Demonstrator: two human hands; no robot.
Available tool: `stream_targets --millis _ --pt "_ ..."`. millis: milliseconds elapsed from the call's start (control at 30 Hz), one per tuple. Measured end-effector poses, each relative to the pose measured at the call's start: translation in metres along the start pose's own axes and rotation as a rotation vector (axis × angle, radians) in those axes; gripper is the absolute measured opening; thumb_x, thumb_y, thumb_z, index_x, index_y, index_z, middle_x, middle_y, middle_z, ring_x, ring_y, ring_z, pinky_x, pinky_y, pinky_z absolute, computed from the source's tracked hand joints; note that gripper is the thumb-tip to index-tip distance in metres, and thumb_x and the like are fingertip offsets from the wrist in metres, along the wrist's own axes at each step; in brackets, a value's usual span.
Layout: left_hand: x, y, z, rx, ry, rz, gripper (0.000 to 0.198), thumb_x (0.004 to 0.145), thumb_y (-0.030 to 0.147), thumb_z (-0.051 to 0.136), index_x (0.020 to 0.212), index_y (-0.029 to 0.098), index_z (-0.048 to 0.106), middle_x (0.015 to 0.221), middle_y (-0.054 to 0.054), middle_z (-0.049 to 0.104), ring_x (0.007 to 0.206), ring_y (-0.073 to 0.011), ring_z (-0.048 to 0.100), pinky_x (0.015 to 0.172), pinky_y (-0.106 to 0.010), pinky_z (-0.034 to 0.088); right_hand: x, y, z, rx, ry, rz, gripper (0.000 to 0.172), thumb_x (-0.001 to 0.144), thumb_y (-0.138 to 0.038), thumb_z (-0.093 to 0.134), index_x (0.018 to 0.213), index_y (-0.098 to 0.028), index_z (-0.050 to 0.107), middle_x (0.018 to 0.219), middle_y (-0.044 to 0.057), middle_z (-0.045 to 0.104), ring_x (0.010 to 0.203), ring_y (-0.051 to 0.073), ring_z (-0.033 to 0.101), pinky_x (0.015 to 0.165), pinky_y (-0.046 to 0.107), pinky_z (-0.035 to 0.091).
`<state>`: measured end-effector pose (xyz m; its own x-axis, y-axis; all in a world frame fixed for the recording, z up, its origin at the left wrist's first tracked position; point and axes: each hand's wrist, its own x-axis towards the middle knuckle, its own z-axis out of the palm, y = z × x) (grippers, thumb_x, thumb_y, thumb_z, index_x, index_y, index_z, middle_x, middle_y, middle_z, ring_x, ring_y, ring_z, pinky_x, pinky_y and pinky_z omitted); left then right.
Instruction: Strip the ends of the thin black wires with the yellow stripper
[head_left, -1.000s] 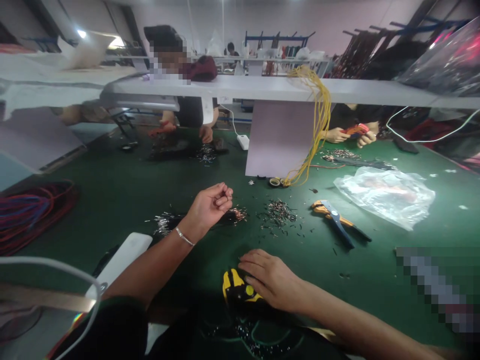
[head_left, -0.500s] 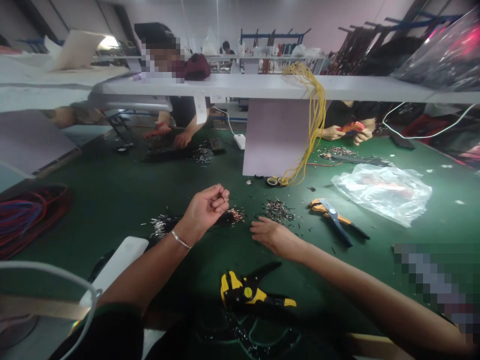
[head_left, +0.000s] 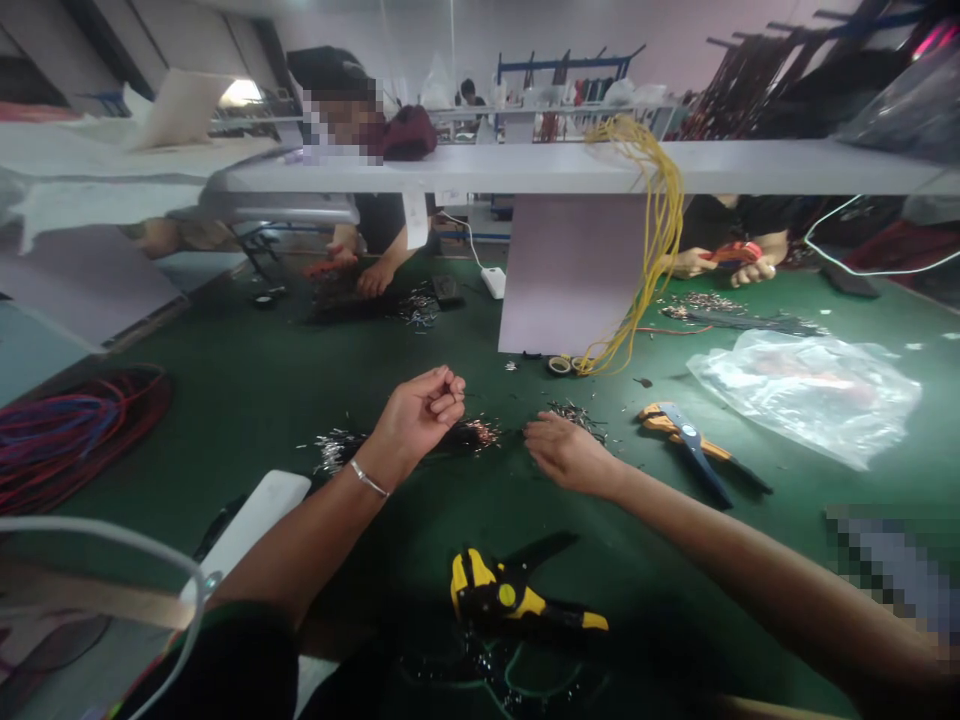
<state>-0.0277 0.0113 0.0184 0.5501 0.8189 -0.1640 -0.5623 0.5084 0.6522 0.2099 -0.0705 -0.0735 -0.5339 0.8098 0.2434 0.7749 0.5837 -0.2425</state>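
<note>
My left hand (head_left: 421, 415), with a bracelet at the wrist, is closed above a bundle of black wires (head_left: 352, 447) with bare copper ends; what its curled fingers hold, if anything, is hidden. Palm down, my right hand (head_left: 566, 452) rests low over the green table (head_left: 315, 370), its fingers together at the near edge of a pile of small cut wire pieces (head_left: 589, 420). Anything under its fingertips is hidden. Yellow-and-black wire strippers (head_left: 517, 598) lie close to my body, and orange-and-blue strippers (head_left: 686, 435) lie right of the pile.
A clear plastic bag (head_left: 817, 390) lies at right, coiled red and blue wires (head_left: 75, 425) at left. Yellow wires (head_left: 664, 220) hang from a white shelf (head_left: 525, 170) near tape rolls (head_left: 560, 365). Across the table, people's hands (head_left: 379, 277) hold red tools. A white object (head_left: 259, 525) lies beside my left forearm.
The whole view has shifted slightly, moving most things to the right in the picture. My right hand has moved a little up and right, now covering part of the pile of cut pieces.
</note>
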Motion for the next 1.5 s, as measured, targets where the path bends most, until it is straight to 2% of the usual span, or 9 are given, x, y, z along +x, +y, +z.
stream_targets --millis 100,267,400,500,700,833,1033,1233,1500 --pt "0.000 0.000 0.001 -0.001 0.008 0.009 0.023 0.088 0.007 0.047 0.066 0.010 0.053 0.066 -0.003 0.053 0.040 -0.0003 0.031 0.038 -0.013 0.030 0.018 0.016 -0.003 -0.060 0.035 0.003 0.031 0.091 -0.015 0.041 0.105 -0.013 0.069 0.112 0.015 0.069 0.109 0.025 0.061 0.107 0.049 0.038" --pt "0.000 0.001 0.001 -0.014 0.015 -0.003 0.022 0.088 0.005 0.047 0.068 0.010 0.053 0.066 -0.003 0.052 0.040 -0.0004 0.032 0.038 -0.013 0.030 0.084 0.015 0.009 0.025 0.024 -0.026 0.033 0.097 -0.022 0.039 0.118 -0.013 0.063 0.123 0.014 0.065 0.118 0.023 0.057 0.107 0.041 0.036" --pt "0.000 0.004 0.002 -0.019 0.021 -0.006 0.025 0.090 0.007 0.045 0.066 0.010 0.053 0.065 -0.003 0.051 0.040 -0.0002 0.032 0.039 -0.013 0.031 0.110 0.012 0.014 0.038 -0.054 -0.047 0.035 0.102 -0.032 0.036 0.109 -0.017 0.067 0.118 0.010 0.067 0.116 0.020 0.059 0.109 0.040 0.032" --pt "0.000 0.006 0.003 0.004 0.028 0.012 0.026 0.090 0.007 0.044 0.065 0.010 0.053 0.065 -0.003 0.052 0.039 -0.0001 0.031 0.039 -0.013 0.031 0.095 0.019 0.009 0.016 -0.060 -0.002 0.037 0.102 -0.034 0.036 0.104 -0.016 0.068 0.113 0.010 0.069 0.111 0.020 0.061 0.107 0.039 0.034" --pt "0.001 0.006 0.003 0.011 0.025 0.019 0.024 0.088 0.006 0.047 0.065 0.010 0.053 0.066 -0.004 0.053 0.040 -0.0009 0.031 0.038 -0.014 0.031 0.021 0.035 -0.009 -0.028 -0.057 0.095 0.041 0.102 -0.035 0.032 0.106 -0.016 0.069 0.115 0.011 0.068 0.113 0.020 0.059 0.105 0.037 0.038" --pt "0.001 0.006 0.005 0.007 0.046 0.029 0.025 0.088 0.005 0.045 0.065 0.010 0.053 0.065 -0.004 0.052 0.040 -0.0008 0.032 0.038 -0.014 0.031 -0.012 0.057 -0.013 -0.062 0.069 0.292 0.038 0.102 -0.033 0.033 0.120 -0.017 0.062 0.127 0.011 0.064 0.126 0.021 0.052 0.109 0.038 0.035" --pt "-0.001 0.005 0.010 0.037 0.074 0.036 0.028 0.090 0.004 0.041 0.064 0.009 0.052 0.066 -0.004 0.051 0.040 0.0001 0.030 0.037 -0.013 0.030 -0.015 0.076 -0.002 -0.127 0.182 0.538 0.047 0.101 -0.040 0.030 0.127 -0.009 0.056 0.130 0.022 0.058 0.126 0.031 0.051 0.106 0.049 0.036" --pt "0.000 0.005 0.010 0.036 0.073 0.031 0.028 0.091 0.002 0.039 0.066 0.008 0.052 0.066 -0.004 0.051 0.040 0.0002 0.029 0.038 -0.013 0.030 -0.022 0.060 0.002 -0.117 0.145 0.489 0.044 0.102 -0.044 0.029 0.115 -0.020 0.062 0.120 0.010 0.065 0.115 0.021 0.057 0.103 0.034 0.039" --pt "-0.001 0.004 0.013 0.051 0.088 0.025 0.031 0.091 0.002 0.037 0.065 0.009 0.050 0.065 -0.003 0.050 0.040 0.0001 0.028 0.037 -0.012 0.030 -0.014 0.107 0.002 -0.165 0.174 0.664 0.051 0.099 -0.043 0.034 0.127 -0.007 0.054 0.134 0.023 0.054 0.128 0.032 0.048 0.106 0.047 0.035"
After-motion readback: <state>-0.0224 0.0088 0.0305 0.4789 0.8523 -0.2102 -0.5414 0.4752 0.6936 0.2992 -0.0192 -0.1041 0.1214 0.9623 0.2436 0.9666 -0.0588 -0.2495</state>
